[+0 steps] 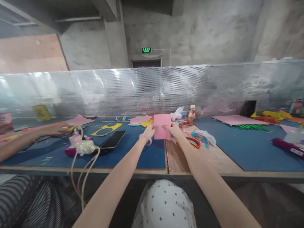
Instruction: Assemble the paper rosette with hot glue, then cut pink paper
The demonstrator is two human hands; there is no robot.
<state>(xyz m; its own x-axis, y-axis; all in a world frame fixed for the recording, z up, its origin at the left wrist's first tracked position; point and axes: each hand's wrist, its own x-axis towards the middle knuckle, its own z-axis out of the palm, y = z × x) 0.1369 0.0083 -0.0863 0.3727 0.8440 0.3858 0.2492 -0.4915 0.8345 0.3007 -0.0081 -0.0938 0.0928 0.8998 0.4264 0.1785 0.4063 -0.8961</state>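
A small pink sheet of paper (162,126) stands upright above the table, its broad face toward me. My left hand (149,131) pinches its left edge, with a pale bangle on that wrist. On the opposite edge, my right hand (174,130) grips the sheet between thumb and fingers. Just below my right wrist lie scissors (196,143) with red and yellow handles. Behind the sheet are more pink paper (140,119) and yellow paper pieces, partly hidden by it.
A phone (113,140) leans near a power strip with cables (84,146) on the left. A co-worker's hand (62,129) reaches in there. Yellow paper with round cutouts (106,129), a bottle (191,115), white tissue (207,136) and a large pink sheet (237,120) lie around. A perforated metal panel (114,91) borders the back.
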